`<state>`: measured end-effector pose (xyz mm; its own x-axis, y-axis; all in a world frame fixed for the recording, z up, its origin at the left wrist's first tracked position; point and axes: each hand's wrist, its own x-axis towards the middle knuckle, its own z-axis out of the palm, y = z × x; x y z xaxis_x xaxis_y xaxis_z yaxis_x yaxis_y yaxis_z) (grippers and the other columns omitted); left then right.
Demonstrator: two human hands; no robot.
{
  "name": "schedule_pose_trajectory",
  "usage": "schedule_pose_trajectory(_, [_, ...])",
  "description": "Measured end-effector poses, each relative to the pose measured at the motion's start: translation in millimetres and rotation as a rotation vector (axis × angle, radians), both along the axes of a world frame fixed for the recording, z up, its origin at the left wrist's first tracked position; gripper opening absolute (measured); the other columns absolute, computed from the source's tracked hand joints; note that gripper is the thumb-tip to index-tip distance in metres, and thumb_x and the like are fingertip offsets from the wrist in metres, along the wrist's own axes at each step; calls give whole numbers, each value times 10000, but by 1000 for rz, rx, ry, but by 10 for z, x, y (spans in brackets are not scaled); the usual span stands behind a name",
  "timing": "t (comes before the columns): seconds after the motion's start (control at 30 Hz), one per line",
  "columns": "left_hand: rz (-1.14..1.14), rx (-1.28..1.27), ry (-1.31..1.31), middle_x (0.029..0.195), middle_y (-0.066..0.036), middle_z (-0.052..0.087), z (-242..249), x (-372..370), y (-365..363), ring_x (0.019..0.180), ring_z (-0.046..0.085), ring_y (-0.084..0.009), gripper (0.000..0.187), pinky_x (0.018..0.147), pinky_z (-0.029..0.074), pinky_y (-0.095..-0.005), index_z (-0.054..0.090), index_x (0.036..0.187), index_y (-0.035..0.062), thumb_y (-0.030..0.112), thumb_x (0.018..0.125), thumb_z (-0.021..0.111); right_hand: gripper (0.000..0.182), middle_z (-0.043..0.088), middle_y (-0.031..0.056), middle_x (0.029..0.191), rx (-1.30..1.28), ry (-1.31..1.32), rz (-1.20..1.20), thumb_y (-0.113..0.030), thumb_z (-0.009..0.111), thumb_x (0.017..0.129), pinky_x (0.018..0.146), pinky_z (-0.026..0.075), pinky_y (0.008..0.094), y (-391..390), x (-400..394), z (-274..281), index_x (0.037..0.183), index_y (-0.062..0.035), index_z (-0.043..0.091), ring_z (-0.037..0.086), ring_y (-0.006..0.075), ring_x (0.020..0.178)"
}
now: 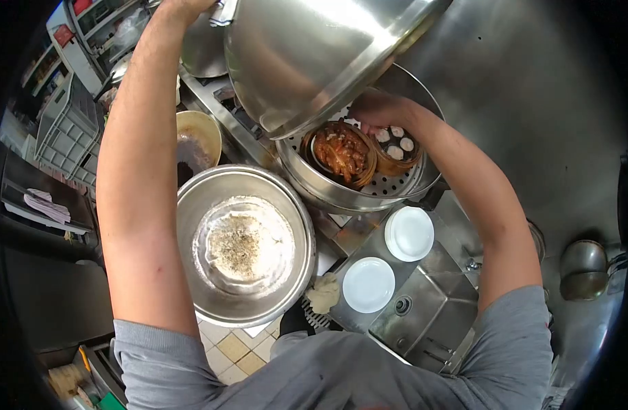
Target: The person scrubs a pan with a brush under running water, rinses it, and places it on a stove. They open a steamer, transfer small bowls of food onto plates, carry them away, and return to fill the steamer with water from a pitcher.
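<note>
A large domed metal lid (307, 61) is tilted up over a round steamer pot (341, 198). My left hand (191, 4), partly cut off by the top edge, is closed at the lid's upper side, beside a striped cloth (223, 12). Under the raised lid, my right hand (379, 109) reaches into the pot. Its fingers curl at the rim of a small bamboo steamer basket (399, 166) with several pale dumplings (394, 151); the fingertips are partly hidden. Left of it, another bamboo basket (368, 179) holds reddish-brown chicken feet (342, 152). Both baskets sit on a perforated plate (385, 186).
A wide metal basin (301, 260) with dark specks at its bottom stands in front of the pot. White plates (409, 234) and another white plate (368, 285) sit beside a metal sink (430, 307). A brown-stained bowl (203, 130) is at the left, and a steel wall (546, 116) at the right.
</note>
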<state>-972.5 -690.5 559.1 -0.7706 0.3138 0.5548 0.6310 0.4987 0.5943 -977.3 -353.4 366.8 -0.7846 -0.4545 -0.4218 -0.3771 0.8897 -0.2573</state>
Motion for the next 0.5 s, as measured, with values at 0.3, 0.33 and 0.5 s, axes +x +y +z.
schedule_pose_trajectory(0.3, [91,-98,22,1305,-186,569,53,-23,94,1211,517,-272,578,1043,377,-371,523,1299,11,490,1012,374,279,702,168,946,51,614,-10,-77,537,879,614,536,382,674,268,387,1119,-37,674,679,251,764])
schedule_pose_trajectory(0.33, [87,-96,27,1305,-186,569,36,-62,56,1211,517,-272,578,1043,377,-371,523,1299,11,490,1012,374,316,700,180,987,264,503,-69,-75,537,861,690,539,409,728,331,446,1147,-51,669,682,290,841])
schedule_pose_trajectory(0.5, [258,-42,-86,1404,-179,509,92,165,170,1285,465,-281,637,1083,344,-386,486,1358,17,532,1008,352,320,703,173,1026,462,-89,-359,-146,539,861,820,535,450,837,352,349,1136,-70,683,676,333,944])
